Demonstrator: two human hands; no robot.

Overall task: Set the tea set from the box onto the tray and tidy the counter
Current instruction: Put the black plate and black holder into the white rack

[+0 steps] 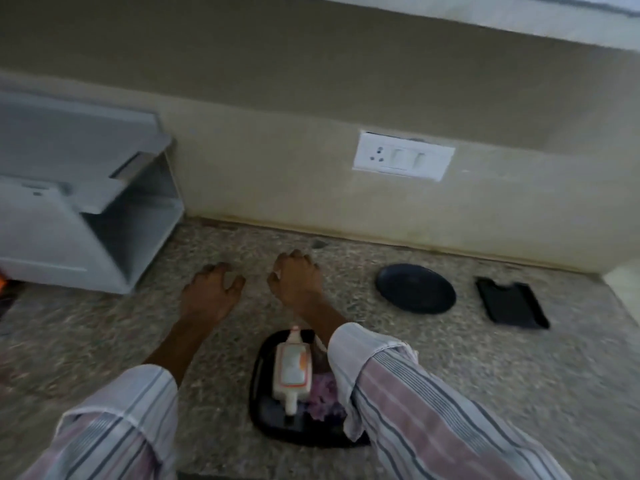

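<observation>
A black tray (263,417) lies on the speckled stone counter (485,375) near its front edge. On the tray lies a white and orange object (291,368) with a handle, beside a purple patterned patch. My left hand (207,292) hovers over the counter beyond the tray, fingers curled downward and apart, holding nothing. My right hand (298,282) is next to it, fingers curled in, with nothing visible in it; its striped sleeve covers the tray's right side. A dark round plate (415,288) lies flat to the right. The frame is blurred.
A grey-white appliance or box (86,209) stands at the back left against the wall. A black flat case (510,303) lies at the right, past the plate. A white socket and switch plate (403,156) is on the wall. An orange glow (2,280) shows at the left edge.
</observation>
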